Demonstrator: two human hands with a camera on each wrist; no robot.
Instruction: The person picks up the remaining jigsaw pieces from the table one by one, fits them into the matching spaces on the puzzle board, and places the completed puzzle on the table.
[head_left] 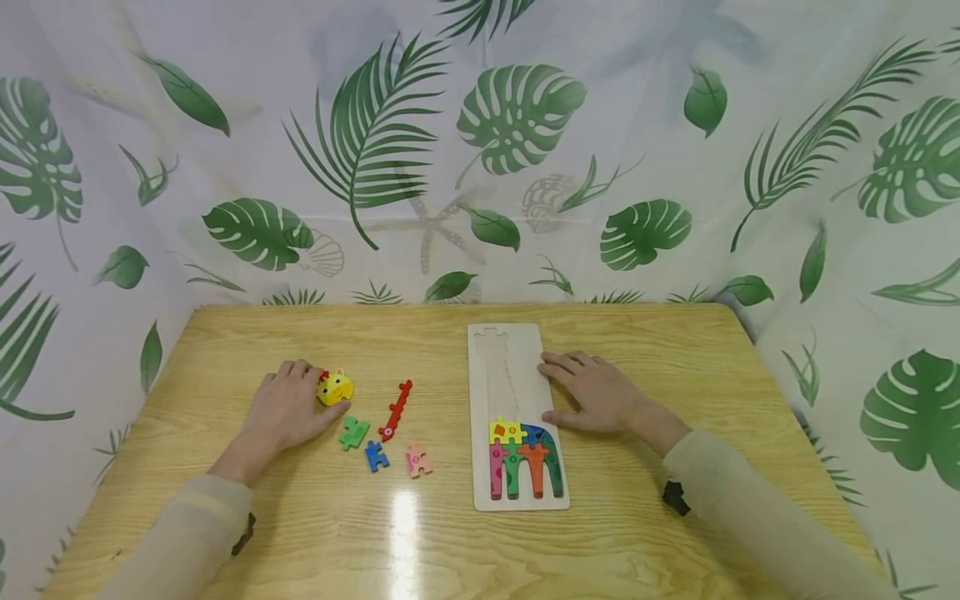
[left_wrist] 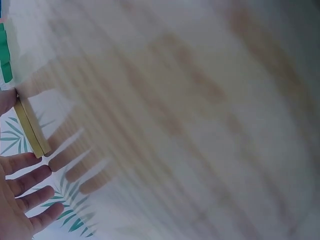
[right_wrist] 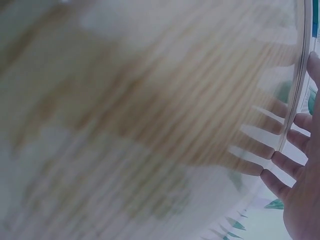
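Observation:
On the left of the table my left hand (head_left: 287, 408) pinches the yellow giraffe-head puzzle piece (head_left: 334, 388) by its edges, between thumb and forefinger. The left wrist view shows that yellow edge (left_wrist: 30, 127) side-on between the fingertips, the other fingers spread. My right hand (head_left: 600, 392) touches the right edge of the pale wooden puzzle board (head_left: 528, 367), fingers fairly straight. Its fingertips also meet the board's thin edge (right_wrist: 295, 85) in the right wrist view. Colored body and leg pieces (head_left: 512, 457) fill the board's lower part; the long neck recess above lies bare.
Between the left hand and the board lie loose pieces: a green one (head_left: 353, 433), a long red one (head_left: 397, 410), a blue one (head_left: 377, 456) and a pink one (head_left: 418, 460). A leaf-print curtain (head_left: 420, 167) hangs behind the wooden table (head_left: 337, 533).

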